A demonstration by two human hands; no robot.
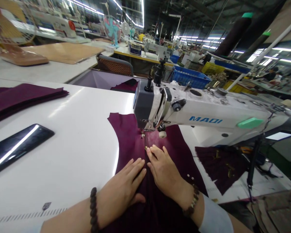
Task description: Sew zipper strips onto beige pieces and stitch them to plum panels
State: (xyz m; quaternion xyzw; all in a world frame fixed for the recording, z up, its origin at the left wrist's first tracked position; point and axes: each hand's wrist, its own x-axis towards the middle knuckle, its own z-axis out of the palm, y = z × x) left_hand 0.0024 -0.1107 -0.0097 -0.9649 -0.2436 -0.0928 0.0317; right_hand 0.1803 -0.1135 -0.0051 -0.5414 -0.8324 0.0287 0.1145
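Dark maroon fabric [181, 155] lies under the needle area of a white sewing machine [199, 110]. A zipper [146, 139] with a gold-coloured slider runs down it, just in front of the presser foot [143, 134]. My left hand [128, 178] rests flat on the fabric left of the zipper line, fingers stretched out. On the right side, my right hand [163, 170] lies on the fabric with fingers apart and slightly bent. Its index fingertip touches or nearly touches the zipper slider; no grip on it can be made out.
A stack of maroon fabric pieces [21, 98] and a dark, shiny flat object [19, 147] lie at left. Another maroon piece [220, 165] with gold-coloured parts lies at right. Behind the machine are a blue basket [190, 77] and a chair [115, 64].
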